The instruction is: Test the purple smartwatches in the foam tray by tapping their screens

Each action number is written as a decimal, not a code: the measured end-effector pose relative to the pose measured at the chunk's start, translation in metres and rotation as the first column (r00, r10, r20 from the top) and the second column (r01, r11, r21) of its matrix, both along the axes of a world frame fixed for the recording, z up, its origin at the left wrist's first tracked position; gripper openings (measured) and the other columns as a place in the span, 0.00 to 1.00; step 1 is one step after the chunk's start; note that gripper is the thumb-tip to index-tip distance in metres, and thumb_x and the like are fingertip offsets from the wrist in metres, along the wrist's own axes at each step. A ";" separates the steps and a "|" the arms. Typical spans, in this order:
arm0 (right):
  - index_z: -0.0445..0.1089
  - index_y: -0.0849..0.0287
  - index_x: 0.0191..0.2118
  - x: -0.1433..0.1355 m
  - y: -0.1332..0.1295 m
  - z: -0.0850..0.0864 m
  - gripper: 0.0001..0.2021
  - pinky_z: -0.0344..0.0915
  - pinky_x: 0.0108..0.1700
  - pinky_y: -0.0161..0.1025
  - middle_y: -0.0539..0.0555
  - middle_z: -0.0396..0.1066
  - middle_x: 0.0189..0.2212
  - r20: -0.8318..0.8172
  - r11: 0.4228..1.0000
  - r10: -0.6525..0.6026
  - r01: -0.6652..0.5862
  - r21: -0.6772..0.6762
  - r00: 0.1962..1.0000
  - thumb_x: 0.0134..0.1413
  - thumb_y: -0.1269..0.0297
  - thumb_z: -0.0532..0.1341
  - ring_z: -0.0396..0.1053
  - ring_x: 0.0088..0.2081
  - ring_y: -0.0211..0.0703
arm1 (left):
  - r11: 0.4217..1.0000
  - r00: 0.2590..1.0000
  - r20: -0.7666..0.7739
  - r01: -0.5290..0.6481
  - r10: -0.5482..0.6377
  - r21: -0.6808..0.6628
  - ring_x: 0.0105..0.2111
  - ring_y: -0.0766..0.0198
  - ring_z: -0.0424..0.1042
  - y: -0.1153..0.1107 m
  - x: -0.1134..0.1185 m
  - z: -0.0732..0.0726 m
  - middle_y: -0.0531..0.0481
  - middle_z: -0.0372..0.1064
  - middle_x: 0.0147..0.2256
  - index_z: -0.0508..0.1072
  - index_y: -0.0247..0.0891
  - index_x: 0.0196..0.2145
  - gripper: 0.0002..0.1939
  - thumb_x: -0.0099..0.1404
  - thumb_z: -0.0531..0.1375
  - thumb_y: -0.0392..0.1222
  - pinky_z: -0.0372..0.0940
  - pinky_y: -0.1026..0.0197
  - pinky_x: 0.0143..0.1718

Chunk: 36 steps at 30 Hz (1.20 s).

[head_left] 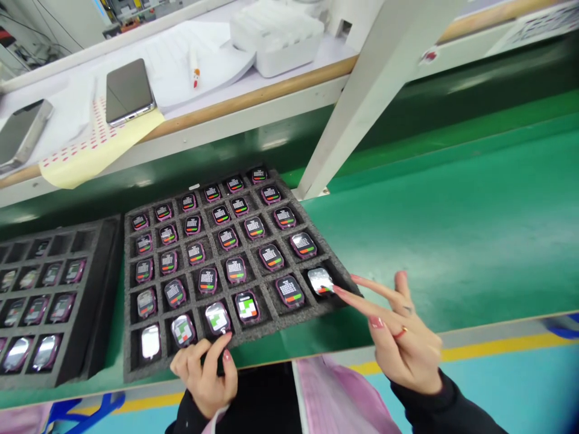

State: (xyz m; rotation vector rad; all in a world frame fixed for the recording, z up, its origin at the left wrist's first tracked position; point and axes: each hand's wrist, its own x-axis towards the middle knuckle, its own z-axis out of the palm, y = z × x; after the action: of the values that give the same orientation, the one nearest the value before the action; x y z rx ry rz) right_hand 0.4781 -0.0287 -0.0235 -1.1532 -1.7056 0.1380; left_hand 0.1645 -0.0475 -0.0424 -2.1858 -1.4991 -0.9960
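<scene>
Black sleeves (pixel 446 401), pink garment (pixel 339 395), red ring (pixel 400 332)

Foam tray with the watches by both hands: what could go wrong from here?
Glare covers much of the corner watch at the right hand's fingertip, so its display might be misread. The left hand has a fingertip close to a green-and-white screen, so a stray tap is possible. The foam tray lies near the green bench's front edge, so a bump might push it over.
</scene>
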 end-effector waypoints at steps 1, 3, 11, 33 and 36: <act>0.67 0.53 0.65 0.001 -0.001 -0.001 0.27 0.38 0.67 0.77 0.53 0.76 0.52 0.002 1.000 -0.001 0.001 -0.001 1.000 0.66 0.79 0.51 0.69 0.57 0.59 | 1.000 1.000 0.003 0.000 0.000 0.002 0.34 0.59 0.62 0.000 0.000 0.000 0.47 0.65 0.33 0.80 0.40 0.37 0.09 0.64 0.59 0.34 0.55 0.53 0.41; 0.68 0.53 0.65 0.001 -0.001 -0.002 0.26 0.39 0.67 0.77 0.53 0.76 0.51 -0.005 1.000 -0.007 0.007 0.001 1.000 0.66 0.79 0.51 0.69 0.56 0.59 | 1.000 1.000 0.006 0.000 0.000 0.004 0.34 0.59 0.62 0.000 0.001 0.000 0.48 0.65 0.33 0.80 0.40 0.37 0.09 0.64 0.59 0.34 0.55 0.54 0.41; 0.61 0.53 0.69 -0.019 0.007 0.006 0.28 0.35 0.70 0.69 0.53 0.74 0.54 0.018 0.971 0.197 -0.193 -0.139 0.980 0.67 0.77 0.50 0.64 0.61 0.58 | 1.000 1.000 -0.009 0.001 -0.001 0.004 0.33 0.59 0.62 0.000 0.002 0.003 0.48 0.65 0.33 0.79 0.41 0.38 0.09 0.64 0.59 0.33 0.55 0.54 0.41; 0.68 0.47 0.64 -0.005 0.008 0.002 0.20 0.43 0.69 0.69 0.54 0.73 0.54 -0.099 0.979 -0.115 0.096 -0.178 0.988 0.75 0.68 0.50 0.67 0.59 0.57 | 1.000 1.000 -0.016 -0.008 0.007 -0.003 0.34 0.58 0.62 0.001 0.005 0.006 0.47 0.64 0.35 0.79 0.39 0.39 0.09 0.65 0.60 0.32 0.56 0.53 0.42; 0.64 0.48 0.67 -0.001 0.023 -0.006 0.20 0.45 0.70 0.64 0.54 0.69 0.60 -0.173 0.938 -0.144 0.079 -0.336 0.974 0.73 0.65 0.55 0.59 0.65 0.55 | 1.000 1.000 -0.010 -0.007 0.007 -0.013 0.34 0.58 0.63 0.000 0.004 0.005 0.47 0.65 0.34 0.79 0.40 0.39 0.09 0.65 0.59 0.32 0.55 0.53 0.41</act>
State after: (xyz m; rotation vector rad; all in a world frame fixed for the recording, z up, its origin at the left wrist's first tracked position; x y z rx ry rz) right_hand 0.4775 -0.0053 -0.0290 -1.4285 -1.4722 0.4648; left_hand 0.1684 -0.0478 -0.0370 -2.1892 -1.5120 -0.9740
